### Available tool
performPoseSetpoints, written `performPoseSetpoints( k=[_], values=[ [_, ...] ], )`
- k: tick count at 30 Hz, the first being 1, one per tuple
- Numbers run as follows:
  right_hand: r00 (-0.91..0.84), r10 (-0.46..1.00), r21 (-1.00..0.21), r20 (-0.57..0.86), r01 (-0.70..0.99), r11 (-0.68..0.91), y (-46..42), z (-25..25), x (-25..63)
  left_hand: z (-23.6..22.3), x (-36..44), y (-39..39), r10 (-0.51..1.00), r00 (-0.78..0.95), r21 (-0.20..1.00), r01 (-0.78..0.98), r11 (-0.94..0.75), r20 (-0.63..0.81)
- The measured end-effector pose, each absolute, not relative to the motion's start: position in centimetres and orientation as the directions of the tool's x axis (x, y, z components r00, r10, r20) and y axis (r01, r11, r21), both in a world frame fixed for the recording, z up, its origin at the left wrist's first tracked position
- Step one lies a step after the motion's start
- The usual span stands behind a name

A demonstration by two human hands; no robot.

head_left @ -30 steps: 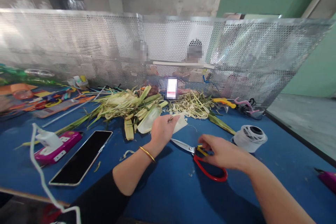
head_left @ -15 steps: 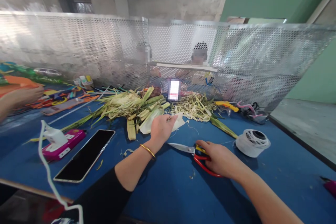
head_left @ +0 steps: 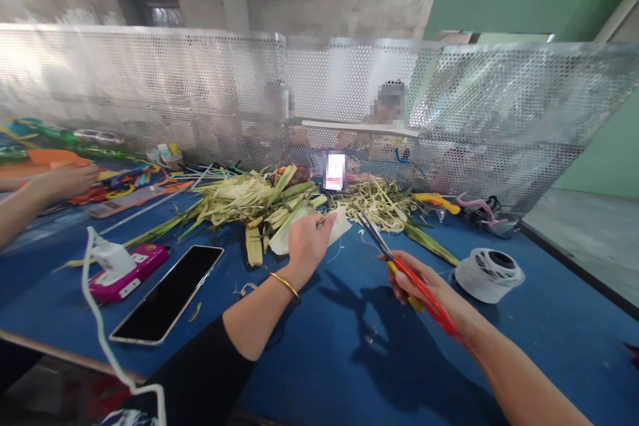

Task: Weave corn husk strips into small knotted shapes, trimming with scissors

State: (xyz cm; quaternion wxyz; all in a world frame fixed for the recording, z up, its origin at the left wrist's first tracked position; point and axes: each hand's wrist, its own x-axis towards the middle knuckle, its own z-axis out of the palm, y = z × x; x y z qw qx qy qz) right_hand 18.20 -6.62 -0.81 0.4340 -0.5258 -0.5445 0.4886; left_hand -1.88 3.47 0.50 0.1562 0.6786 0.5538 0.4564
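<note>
Over the blue table [head_left: 309,366], facing a perforated metal screen [head_left: 200,93], we pinch smooth pale husk [head_left: 341,226] in our left grip [head_left: 305,243]; rightward, our right grip [head_left: 412,279] wraps red-and-yellow scissors [head_left: 424,295], slim metal blades [head_left: 374,233] pointing ahead.

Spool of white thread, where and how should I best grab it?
Probably around its wound side, right hand coming from above: the spool of white thread is round and stands on the blue tabletop with its dark core facing up. That hand holds the scissors, so set them down first.
</note>
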Motion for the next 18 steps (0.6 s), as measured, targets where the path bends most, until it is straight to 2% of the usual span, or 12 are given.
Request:
performPoseSetpoints(
  k=[5, 18],
  values=[
    [-0.076, 0.995, -0.960, -0.059, 0.279, -0.036, -6.6, -0.4, 17.9, 0.5, -1.6, 3.1, 0.899, -0.020, 0.732, 0.589, -0.343, 0.437],
    [-0.096, 0.994, -0.961, -0.046, 0.276, -0.018, -6.6, -1.1, 17.6, -0.5, -0.8, 2.7, 0.931, 0.035, 0.810, 0.481, -0.335, 0.364]
  ],
)
